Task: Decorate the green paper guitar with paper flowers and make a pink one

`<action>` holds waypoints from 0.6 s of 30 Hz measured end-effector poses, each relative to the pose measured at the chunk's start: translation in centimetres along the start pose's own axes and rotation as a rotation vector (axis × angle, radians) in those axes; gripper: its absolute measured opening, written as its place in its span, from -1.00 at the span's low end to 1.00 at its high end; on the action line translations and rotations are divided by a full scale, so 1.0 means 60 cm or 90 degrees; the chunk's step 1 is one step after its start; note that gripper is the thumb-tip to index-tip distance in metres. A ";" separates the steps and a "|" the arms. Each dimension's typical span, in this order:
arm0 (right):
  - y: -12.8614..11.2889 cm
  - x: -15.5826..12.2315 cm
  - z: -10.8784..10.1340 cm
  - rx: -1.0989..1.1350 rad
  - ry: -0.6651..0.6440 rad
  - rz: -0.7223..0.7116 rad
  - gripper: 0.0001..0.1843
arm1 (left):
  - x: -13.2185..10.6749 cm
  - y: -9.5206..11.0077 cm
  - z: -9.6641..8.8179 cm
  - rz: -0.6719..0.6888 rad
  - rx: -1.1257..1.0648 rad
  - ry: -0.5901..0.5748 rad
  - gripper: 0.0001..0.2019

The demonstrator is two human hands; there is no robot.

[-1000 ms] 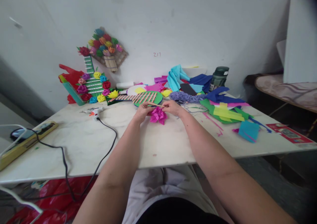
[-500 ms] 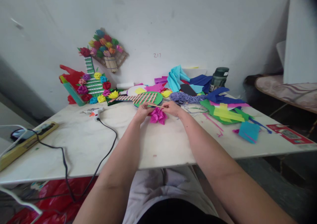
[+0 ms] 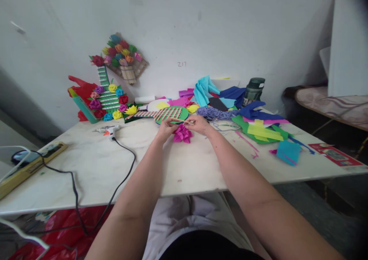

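Between my two hands a thin pale wooden stick (image 3: 180,120) lies nearly level, its right end slightly lower. My left hand (image 3: 167,128) pinches it at the left. My right hand (image 3: 199,124) has its fingers closed at the other end. Just below the stick is a magenta paper flower (image 3: 183,134); whether a fingertip touches it I cannot tell. Behind my hands lies a green guitar-shaped piece (image 3: 184,113) crossed with pale sticks, a yellow paper flower (image 3: 131,110) near its narrow end.
A glue gun (image 3: 111,132) with a black cord lies at left, near a power strip (image 3: 34,167). Purple yarn (image 3: 217,113), coloured paper (image 3: 264,131) and a dark bottle (image 3: 254,91) are at right. A flower-decorated guitar shape (image 3: 107,99) leans on the wall. The table's front edge is close to me.
My right hand has shifted slightly left along the stick, closer to my left hand. The magenta flower has turned or tilted a little; the rest of the table looks the same.
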State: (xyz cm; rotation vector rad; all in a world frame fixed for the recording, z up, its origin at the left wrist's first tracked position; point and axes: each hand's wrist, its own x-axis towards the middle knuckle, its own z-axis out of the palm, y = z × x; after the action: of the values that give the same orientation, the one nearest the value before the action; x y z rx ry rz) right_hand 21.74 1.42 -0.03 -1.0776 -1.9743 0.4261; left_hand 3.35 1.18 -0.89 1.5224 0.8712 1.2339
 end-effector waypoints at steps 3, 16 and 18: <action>-0.003 0.000 0.000 -0.020 -0.004 -0.005 -0.82 | 0.002 -0.004 0.001 0.006 -0.001 -0.004 -0.69; -0.008 0.000 0.002 0.070 -0.016 0.054 -0.87 | 0.000 0.001 0.002 -0.030 0.008 -0.017 -0.77; -0.008 0.000 0.002 0.099 -0.018 0.055 -0.87 | 0.000 0.001 0.003 -0.038 0.010 -0.016 -0.80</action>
State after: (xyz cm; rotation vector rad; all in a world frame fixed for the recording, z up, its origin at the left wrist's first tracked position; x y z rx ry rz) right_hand 21.37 1.16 0.18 -1.0654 -1.8902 0.6343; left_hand 3.50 1.14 -0.83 1.5100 0.9063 1.1650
